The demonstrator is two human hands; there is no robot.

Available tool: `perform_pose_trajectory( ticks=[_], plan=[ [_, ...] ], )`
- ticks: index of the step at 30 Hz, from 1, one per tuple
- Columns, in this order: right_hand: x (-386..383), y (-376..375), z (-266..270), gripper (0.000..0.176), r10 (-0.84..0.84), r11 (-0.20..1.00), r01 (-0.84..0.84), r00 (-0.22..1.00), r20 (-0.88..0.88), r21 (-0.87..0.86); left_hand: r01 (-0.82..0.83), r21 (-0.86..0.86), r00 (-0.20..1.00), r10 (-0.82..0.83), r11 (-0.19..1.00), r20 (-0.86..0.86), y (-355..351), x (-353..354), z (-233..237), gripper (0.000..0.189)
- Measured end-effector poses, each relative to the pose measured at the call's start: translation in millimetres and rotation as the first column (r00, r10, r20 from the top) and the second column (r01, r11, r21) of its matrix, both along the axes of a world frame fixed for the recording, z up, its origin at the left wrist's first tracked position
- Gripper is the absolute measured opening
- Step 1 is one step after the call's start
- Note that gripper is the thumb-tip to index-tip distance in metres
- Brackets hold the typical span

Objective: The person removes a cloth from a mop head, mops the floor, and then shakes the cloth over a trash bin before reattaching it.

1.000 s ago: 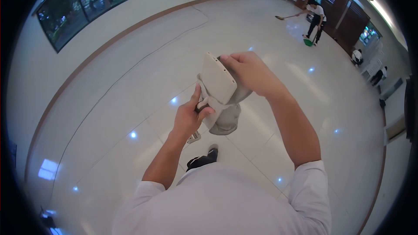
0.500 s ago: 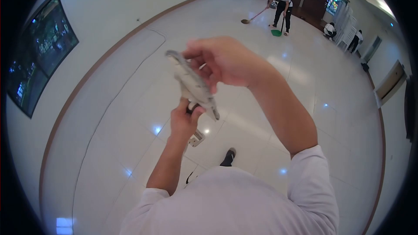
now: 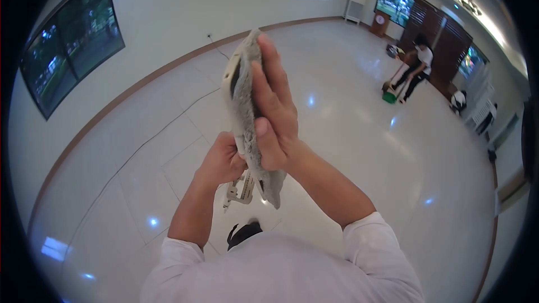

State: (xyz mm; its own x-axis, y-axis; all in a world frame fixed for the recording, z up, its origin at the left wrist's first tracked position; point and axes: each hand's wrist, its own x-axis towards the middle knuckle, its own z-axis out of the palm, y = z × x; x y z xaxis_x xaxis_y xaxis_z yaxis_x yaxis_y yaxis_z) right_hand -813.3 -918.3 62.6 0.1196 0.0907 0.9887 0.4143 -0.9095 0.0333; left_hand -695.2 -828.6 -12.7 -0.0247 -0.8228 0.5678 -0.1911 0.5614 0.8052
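A flat mop head (image 3: 230, 84), with a pale plastic plate, is held upright on its edge in front of me. Its fuzzy grey pad (image 3: 245, 98) covers the side facing right. My left hand (image 3: 220, 160) is closed on the mop at the plate side, low down; the part inside its fingers is hidden. Against the pad lies my right hand (image 3: 275, 115), fingers stretched upward and thumb on the cloth. A cream plastic piece with a slotted frame (image 3: 241, 189) shows just below my left hand.
Across the glossy tiled floor (image 3: 348, 151), a person (image 3: 421, 64) bends with a broom over a green dustpan (image 3: 389, 97). Other people are by stacked white chairs (image 3: 484, 109) at the right. A thin cable (image 3: 151, 146) runs along the floor at left.
My right hand has gone from fingering the pad's upper side to lying flat on it. The mop head has turned more upright. My view has swung left, and the person sweeping has bent lower.
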Motion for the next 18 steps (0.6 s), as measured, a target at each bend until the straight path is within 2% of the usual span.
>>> perform_pose_trajectory(
  ticks=[1, 3, 4, 6, 7, 9, 10, 11, 12, 13, 14, 15, 16, 17, 18],
  plan=[
    [10.7, -21.9, 1.5, 0.058, 0.017, 1.000, -0.017, 1.000, -0.009, -0.004, -0.017, -0.004, 1.000, 0.017, 1.000, -0.009, -23.4, 11.8, 0.6, 0.032],
    [30.7, -61.0, 8.7, 0.066, -0.141, 0.987, 0.151, 0.975, -0.170, 0.046, -0.038, -0.028, 0.995, 0.040, 0.999, 0.093, -75.0, 35.1, -0.9, 0.034],
    [42.6, -78.3, 9.9, 0.066, -0.134, 0.988, 0.144, 0.976, -0.174, 0.050, -0.045, -0.024, 0.995, 0.047, 0.999, 0.089, -100.0, 48.2, -7.4, 0.034],
    [71.0, -117.3, 22.4, 0.068, -0.332, 0.937, 0.350, 0.885, -0.327, -0.002, -0.039, -0.168, 0.993, 0.057, 0.985, 0.101, -152.9, 77.7, -9.3, 0.041],
    [86.6, -144.8, 28.8, 0.068, -0.314, 0.944, 0.331, 0.889, -0.333, -0.008, -0.061, -0.170, 0.993, 0.078, 0.984, 0.093, -177.7, 89.8, -2.0, 0.041],
    [112.0, -199.4, 36.0, 0.064, -0.219, 0.957, 0.267, 0.921, -0.323, 0.114, 0.078, 0.139, 0.987, -0.057, 0.987, -0.149, -219.4, 111.7, 12.2, 0.046],
    [115.6, -222.5, 39.7, 0.064, -0.200, 0.962, 0.248, 0.929, -0.312, 0.119, 0.057, 0.143, 0.990, -0.037, 0.988, -0.137, -240.6, 124.5, 22.1, 0.046],
    [113.9, -247.6, 42.7, 0.060, -0.006, 0.952, 0.075, 0.974, -0.227, 0.296, 0.082, 0.107, 0.988, -0.067, 0.991, -0.136, -262.9, 136.2, 32.0, 0.047],
    [111.0, -284.3, 45.0, 0.057, 0.168, 0.890, -0.108, 0.981, -0.100, 0.443, 0.117, 0.072, 0.986, -0.107, 0.991, -0.125, -296.1, 147.0, 42.1, 0.048],
    [109.5, -422.9, 35.9, 0.057, 0.027, 0.855, 0.019, 0.996, -0.081, 0.519, 0.067, 0.052, 0.998, -0.066, 0.996, -0.021, -435.8, 167.5, 44.6, 0.047],
    [105.3, -523.6, 9.8, 0.057, -0.113, 0.793, 0.137, 0.991, -0.078, 0.593, 0.065, 0.052, 0.998, -0.066, 0.997, 0.008, -534.8, 172.6, 51.3, 0.047],
    [98.2, -587.1, -19.4, 0.059, -0.117, 0.777, 0.221, 0.971, -0.210, 0.590, -0.074, -0.004, 0.997, 0.074, 0.997, -0.024, -595.8, 171.8, 57.7, 0.048],
    [94.2, -621.4, -48.9, 0.062, -0.113, 0.761, 0.303, 0.933, -0.342, 0.574, -0.218, -0.056, 0.974, 0.214, 0.974, -0.069, -631.8, 173.7, 62.1, 0.049],
    [95.9, -634.4, -79.4, 0.065, -0.117, 0.723, 0.327, 0.926, -0.358, 0.609, -0.286, -0.179, 0.955, 0.296, 0.941, 0.028, -661.4, 191.0, 56.4, 0.050],
    [100.0, -649.4, -101.0, 0.068, -0.109, 0.684, 0.346, 0.919, -0.379, 0.642, -0.299, -0.172, 0.950, 0.311, 0.938, 0.043, -681.4, 200.2, 62.3, 0.050]
  ],
)
